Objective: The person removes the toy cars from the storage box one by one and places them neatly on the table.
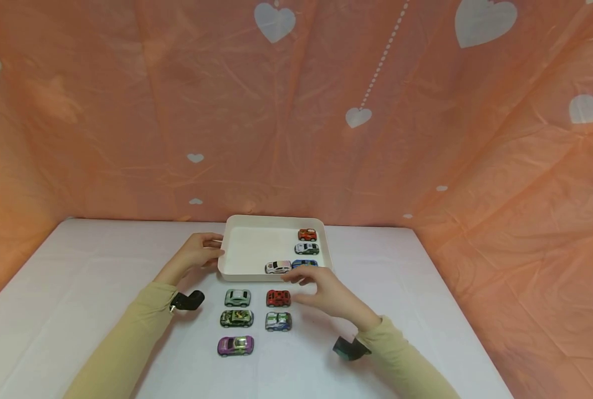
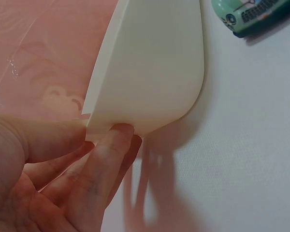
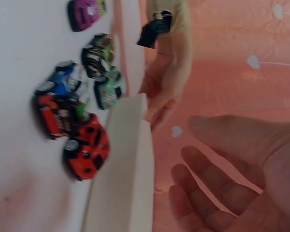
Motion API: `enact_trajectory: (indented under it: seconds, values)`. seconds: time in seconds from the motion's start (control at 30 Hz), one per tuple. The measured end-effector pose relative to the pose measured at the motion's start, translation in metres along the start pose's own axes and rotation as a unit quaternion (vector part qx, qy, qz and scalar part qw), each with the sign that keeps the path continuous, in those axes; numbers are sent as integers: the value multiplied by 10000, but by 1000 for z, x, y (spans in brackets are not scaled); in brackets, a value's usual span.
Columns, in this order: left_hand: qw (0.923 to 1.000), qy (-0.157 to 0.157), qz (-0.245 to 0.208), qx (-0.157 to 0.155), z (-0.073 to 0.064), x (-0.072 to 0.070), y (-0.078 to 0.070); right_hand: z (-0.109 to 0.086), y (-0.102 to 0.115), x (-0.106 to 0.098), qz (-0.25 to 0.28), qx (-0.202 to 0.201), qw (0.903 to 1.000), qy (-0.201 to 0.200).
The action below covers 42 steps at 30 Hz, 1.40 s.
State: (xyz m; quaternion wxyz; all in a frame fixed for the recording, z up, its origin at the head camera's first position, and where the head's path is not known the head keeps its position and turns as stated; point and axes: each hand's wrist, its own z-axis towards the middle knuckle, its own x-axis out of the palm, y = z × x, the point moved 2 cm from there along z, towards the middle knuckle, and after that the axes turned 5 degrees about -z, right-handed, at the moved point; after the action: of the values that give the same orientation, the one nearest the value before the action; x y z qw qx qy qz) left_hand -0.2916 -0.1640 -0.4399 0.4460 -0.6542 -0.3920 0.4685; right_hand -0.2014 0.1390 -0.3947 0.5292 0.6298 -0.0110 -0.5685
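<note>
My left hand (image 1: 198, 252) pinches the left rim of a white tray (image 1: 246, 244); in the left wrist view the thumb lies at the rim and the fingers press the outer wall (image 2: 150, 63). Over the tray's front right edge hovers my right hand (image 1: 326, 291), its fingers loosely bent and holding nothing. Just under it in the head view, a blue toy car (image 1: 305, 263) is partly hidden, beside a white toy car (image 1: 278, 267). Nearest to the right hand on the table is a red toy car (image 1: 279, 298).
In the tray's right side stand an orange car (image 1: 307, 235) and a white-and-black car (image 1: 306, 249). Before the tray are a pale green car (image 1: 238, 297), a camouflage car (image 1: 236, 318), a purple car (image 1: 235, 346) and a blue-white-green car (image 1: 278, 321). An orange curtain (image 1: 256, 138) hangs behind.
</note>
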Motion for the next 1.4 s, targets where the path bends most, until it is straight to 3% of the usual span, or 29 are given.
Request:
enact_trajectory:
  seconds: [0.43, 0.8, 1.07, 1.4]
  values:
    - [10000, -21, -40, 0, -1, 1, -1, 22, 4, -17, 64, 60, 10000, -35]
    - [9999, -2, -109, -17, 2, 1, 3, 45, -7, -32, -36, 58, 9998, -209]
    - [9999, 20, -123, 59, 1, 2, 2, 61, -18, -37, -60, 383, 9990, 223]
    - [9998, 77, -30, 194, -4, 1, -3, 79, -45, -35, 307, 887, 9938, 597]
